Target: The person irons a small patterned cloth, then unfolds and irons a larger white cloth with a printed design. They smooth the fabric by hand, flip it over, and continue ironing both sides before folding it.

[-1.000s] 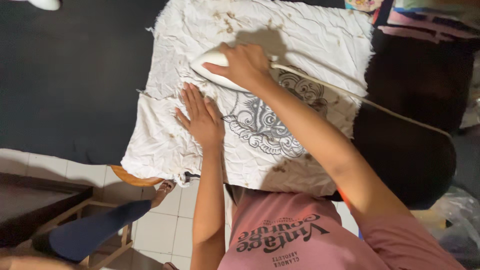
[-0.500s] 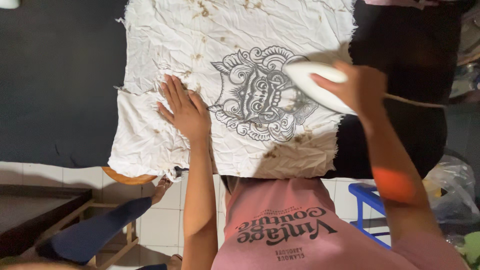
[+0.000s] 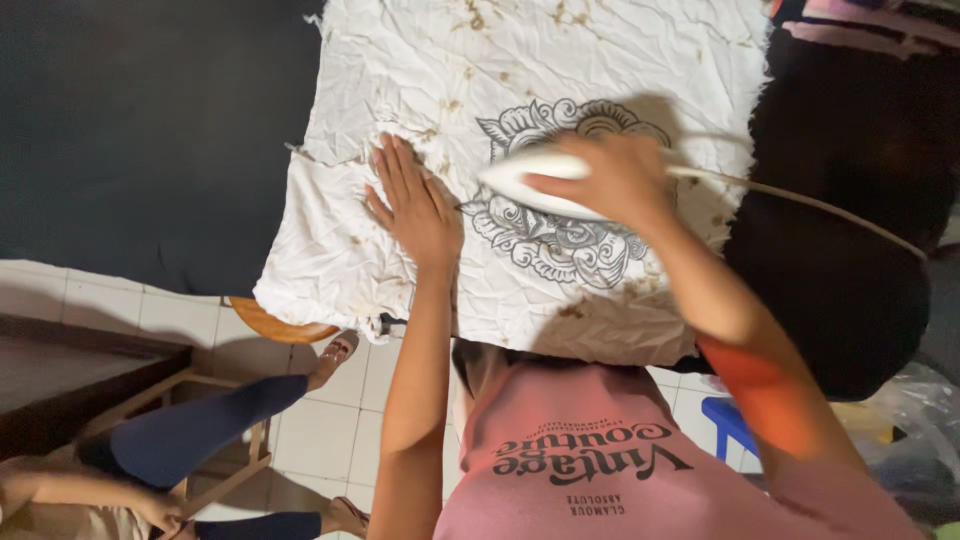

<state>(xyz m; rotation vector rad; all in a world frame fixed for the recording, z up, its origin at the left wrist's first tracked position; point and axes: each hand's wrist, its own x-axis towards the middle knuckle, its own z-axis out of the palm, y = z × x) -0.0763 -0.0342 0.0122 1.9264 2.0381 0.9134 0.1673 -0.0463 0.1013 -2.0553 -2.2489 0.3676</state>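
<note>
Right hand (image 3: 620, 180) has its grip clamped on the white iron (image 3: 535, 185), long axis running 3 to 9 o'clock, nose at 9. Left hand (image 3: 415, 205), fingers spread flat on the white printed cloth (image 3: 560, 90), lies just beside the nose at 9 o'clock.

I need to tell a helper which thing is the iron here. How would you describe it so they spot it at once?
Find the white cloth spread across the middle. Over its grey ornamental print lies the iron, gripped by the right hand. It is the only smooth white pointed thing there, with a cord trailing right.
</note>
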